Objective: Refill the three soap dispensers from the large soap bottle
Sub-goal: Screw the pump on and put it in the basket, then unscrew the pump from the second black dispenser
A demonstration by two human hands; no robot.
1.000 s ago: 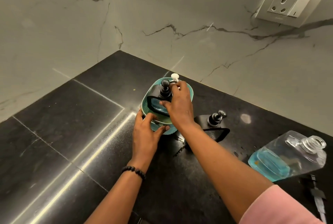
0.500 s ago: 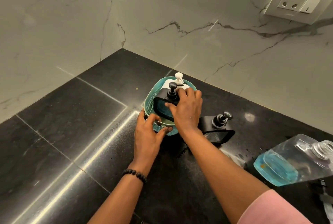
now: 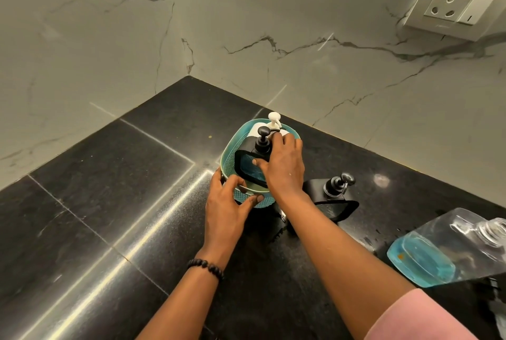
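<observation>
A teal basket [image 3: 231, 153] stands on the black counter [image 3: 109, 202] near the wall corner. Inside it are a black pump dispenser [image 3: 253, 157] holding blue soap and, behind it, a white pump dispenser [image 3: 273, 120]. My right hand [image 3: 284, 164] grips the black dispenser in the basket. My left hand [image 3: 227, 205] holds the basket's near rim and side. A second black dispenser [image 3: 332, 197] stands on the counter just right of the basket. The large clear soap bottle [image 3: 449, 249], partly filled with blue soap, lies uncapped at the right edge.
Marble walls meet in a corner behind the basket. A socket and switch plate [image 3: 457, 5] is on the right wall. A dark object [image 3: 495, 301] lies beside the bottle at the lower right.
The black dispenser has sunk lower into the basket under my right hand. My left hand stays on the basket's rim. The view has shifted slightly to the left.
</observation>
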